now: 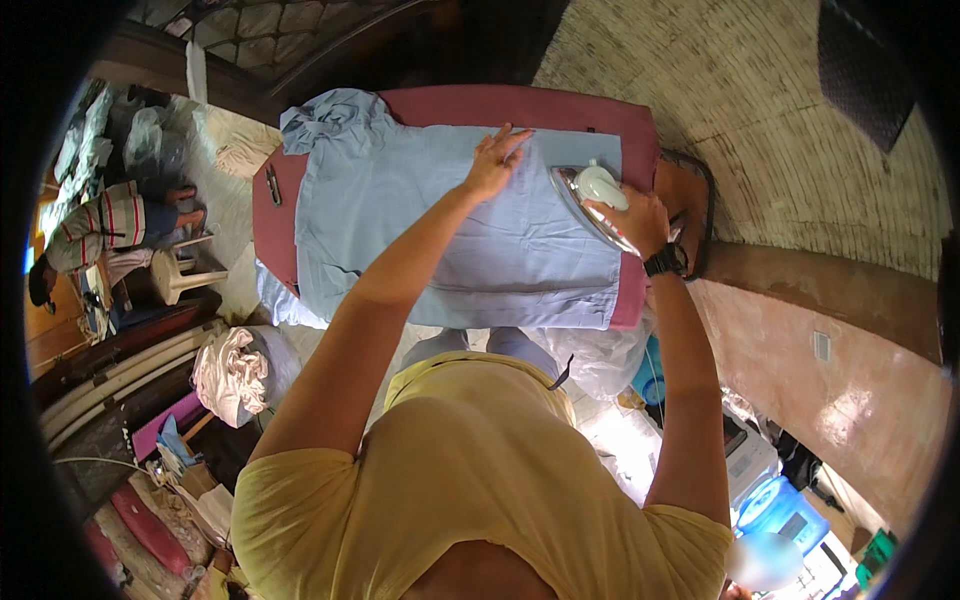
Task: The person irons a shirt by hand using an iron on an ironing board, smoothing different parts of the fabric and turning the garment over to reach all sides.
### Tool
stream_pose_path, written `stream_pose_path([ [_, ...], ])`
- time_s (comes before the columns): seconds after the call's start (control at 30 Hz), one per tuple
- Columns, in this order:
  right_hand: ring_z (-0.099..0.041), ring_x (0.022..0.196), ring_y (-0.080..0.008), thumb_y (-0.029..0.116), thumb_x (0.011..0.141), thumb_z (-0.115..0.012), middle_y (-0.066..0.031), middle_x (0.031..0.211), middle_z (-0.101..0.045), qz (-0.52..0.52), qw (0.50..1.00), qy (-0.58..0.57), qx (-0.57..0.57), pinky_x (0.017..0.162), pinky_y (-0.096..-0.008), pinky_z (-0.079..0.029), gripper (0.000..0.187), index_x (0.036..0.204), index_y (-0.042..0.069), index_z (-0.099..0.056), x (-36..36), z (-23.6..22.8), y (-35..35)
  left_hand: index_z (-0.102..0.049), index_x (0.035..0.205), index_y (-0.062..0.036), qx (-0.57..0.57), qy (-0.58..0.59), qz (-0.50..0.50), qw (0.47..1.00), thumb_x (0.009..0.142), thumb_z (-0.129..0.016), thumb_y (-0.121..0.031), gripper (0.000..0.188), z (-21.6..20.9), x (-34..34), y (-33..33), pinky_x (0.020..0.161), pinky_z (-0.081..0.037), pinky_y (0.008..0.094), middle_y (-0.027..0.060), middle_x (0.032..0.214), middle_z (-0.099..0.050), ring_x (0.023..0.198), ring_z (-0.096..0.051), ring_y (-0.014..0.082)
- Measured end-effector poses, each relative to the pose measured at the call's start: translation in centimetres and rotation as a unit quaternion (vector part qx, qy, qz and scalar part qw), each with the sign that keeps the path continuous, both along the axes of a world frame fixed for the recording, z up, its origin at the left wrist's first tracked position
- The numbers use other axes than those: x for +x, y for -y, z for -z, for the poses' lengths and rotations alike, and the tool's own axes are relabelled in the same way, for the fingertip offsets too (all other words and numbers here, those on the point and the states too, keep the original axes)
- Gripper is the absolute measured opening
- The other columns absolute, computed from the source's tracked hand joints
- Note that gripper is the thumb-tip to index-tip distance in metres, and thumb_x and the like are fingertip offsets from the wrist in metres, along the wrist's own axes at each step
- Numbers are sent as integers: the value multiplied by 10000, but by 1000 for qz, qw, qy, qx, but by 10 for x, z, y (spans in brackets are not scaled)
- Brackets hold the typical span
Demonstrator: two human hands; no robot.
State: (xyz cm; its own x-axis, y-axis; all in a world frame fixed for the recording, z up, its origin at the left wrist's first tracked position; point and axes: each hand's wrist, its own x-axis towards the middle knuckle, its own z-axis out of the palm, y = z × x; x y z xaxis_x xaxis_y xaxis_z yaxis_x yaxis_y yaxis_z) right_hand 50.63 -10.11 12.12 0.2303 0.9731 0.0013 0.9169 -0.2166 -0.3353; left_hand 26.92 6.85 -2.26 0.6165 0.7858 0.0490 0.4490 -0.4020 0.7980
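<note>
A light blue garment lies spread over a maroon-covered ironing board, bunched up at its far left corner. Near the right end of the cloth, my right hand grips a white and silver clothes iron, whose metal plate sits against the fabric. My left hand rests on the garment toward its far edge, fingers stretched out and nothing held. Faint wrinkles show in the cloth between my arms. A small dark object lies on the board's left end.
At the left, another person is near a pale stool. A bundle of cream cloth sits left of me. Beyond the board's right end is a dark metal frame, with a wall beside it. A blue water container stands lower right.
</note>
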Motion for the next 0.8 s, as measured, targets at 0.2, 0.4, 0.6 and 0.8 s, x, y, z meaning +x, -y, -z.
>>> stream_pose_path([
  [0.2, -709, 752, -381, 708, 709, -724, -233, 758, -696, -61, 998, 23, 10, 692, -461, -572, 708, 944, 40, -737, -16, -9, -68, -589, 1262, -179, 173, -87, -55, 979, 868, -712, -206, 414, -45, -92, -71, 1056, -321, 549, 76, 1267, -578, 1237, -471, 311],
  [0.4, -710, 783, -394, 756, 708, -689, -220, 797, -710, -140, 988, 47, 32, 721, -483, -576, 744, 1017, 82, -747, -18, 9, -95, -623, 1176, -170, 216, -382, -44, 898, 867, -693, -434, 413, -72, -162, -107, 1063, -245, 603, 18, 1261, -616, 1278, -441, 267],
  [0.6, -707, 743, -387, 751, 728, -677, -215, 746, -699, -161, 986, 8, 40, 681, -473, -574, 744, 934, 39, -738, -44, 3, -118, -678, 1161, -182, 203, -355, -123, 904, 863, -713, -406, 374, -64, -174, -119, 1054, -265, 619, 6, 1288, -629, 1302, -427, 299],
  [0.8, -702, 816, -403, 817, 730, -603, -240, 831, -701, -184, 982, 28, -18, 738, -510, -559, 823, 985, 43, -720, -88, 1, -151, -700, 1121, -197, 133, -294, -190, 927, 793, -771, -440, 415, -48, -180, -122, 1044, -290, 637, -6, 1281, -640, 1327, -413, 316],
])
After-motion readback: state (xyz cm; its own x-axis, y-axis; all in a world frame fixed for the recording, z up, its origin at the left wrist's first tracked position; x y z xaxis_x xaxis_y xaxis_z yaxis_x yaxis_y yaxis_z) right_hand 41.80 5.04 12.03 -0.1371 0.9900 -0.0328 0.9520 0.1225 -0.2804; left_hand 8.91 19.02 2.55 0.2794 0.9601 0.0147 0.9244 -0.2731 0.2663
